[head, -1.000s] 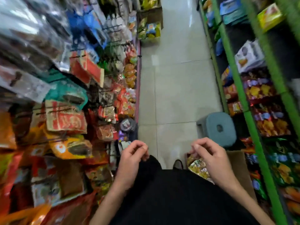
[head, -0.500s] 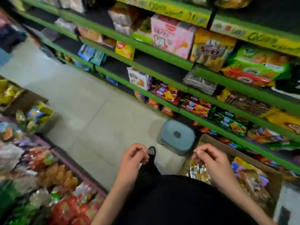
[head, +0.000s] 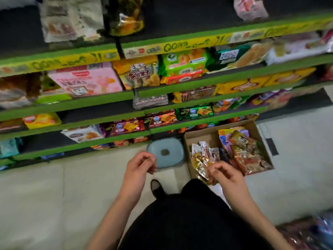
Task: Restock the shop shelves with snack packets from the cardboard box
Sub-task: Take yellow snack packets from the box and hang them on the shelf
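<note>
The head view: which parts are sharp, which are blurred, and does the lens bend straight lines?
In the head view, the hands, left hand and right hand, and the cardboard box are fairly sharp; the top-shelf packets are smeared and blocky; the green shelf edges bow and tilt, a wide-angle effect; the foil packets in the box catch small glints.

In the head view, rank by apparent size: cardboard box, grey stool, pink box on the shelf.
1. Cardboard box
2. Pink box
3. Grey stool
The pink box sits higher, nearer the camera, so its rank is unsure.
</note>
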Demonstrator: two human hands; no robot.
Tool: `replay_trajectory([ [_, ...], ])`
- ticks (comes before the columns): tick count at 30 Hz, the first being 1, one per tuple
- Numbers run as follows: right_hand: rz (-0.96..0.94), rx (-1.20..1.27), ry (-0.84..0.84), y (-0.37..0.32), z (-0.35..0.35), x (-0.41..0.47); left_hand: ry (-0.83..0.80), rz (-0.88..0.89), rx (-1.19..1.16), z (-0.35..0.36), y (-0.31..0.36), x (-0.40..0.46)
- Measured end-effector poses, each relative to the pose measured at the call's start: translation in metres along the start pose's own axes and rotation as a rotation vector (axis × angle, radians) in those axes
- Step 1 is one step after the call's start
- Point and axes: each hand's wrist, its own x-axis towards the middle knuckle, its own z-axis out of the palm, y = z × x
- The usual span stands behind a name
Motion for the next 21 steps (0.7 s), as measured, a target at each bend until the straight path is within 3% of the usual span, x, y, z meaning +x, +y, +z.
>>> replay_trajectory([
  [9, 0.120, 0.260, 0.274, 0.043, -0.042, -0.006, -0.203, -0.130, 0.198, 0.082, -0.010, 0.020],
  [21, 0.404, 0.255, 0.353, 0.174, -0.163, 0.035, -0.330, -0.312, 0.429, 0.254, -0.118, 0.082],
])
